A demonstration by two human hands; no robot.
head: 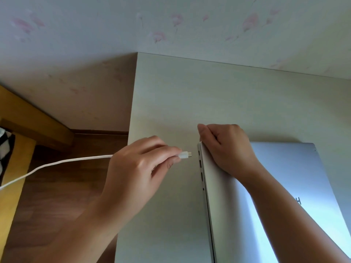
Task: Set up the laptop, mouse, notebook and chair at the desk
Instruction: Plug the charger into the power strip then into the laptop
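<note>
The laptop (pixel 284 196) lies closed on the pale desk (pixel 171 101), occupying the lower right of the frame. Its silver lid faces up, and its left side edge, carrying a row of small ports (pixel 201 168), faces the centre of the frame.

The right hand (pixel 226 147) rests on the laptop's far left corner, just right of centre. Its fingers are curled over the corner edge and the palm presses down on the lid. The forearm runs from there to the lower right corner of the frame, crossing the lid.

The left hand (pixel 140 164) is at the centre of the frame, above the desk's left part. Thumb and fingertips pinch the white plug (pixel 185 155) of a white cable (pixel 57 164). The metal tip of the plug points right, toward the laptop's side edge, and stands just beside it without touching. The tip is level with the uppermost port.

The cable runs from the hand to the left, sags downward and leaves the frame at the left edge.

A wooden floor (pixel 57 196) shows at lower left, beside the desk. A piece of yellow wooden furniture (pixel 22 114) stands at the left edge. Flowered wallpaper (pixel 171 21) fills the upper part of the frame.
</note>
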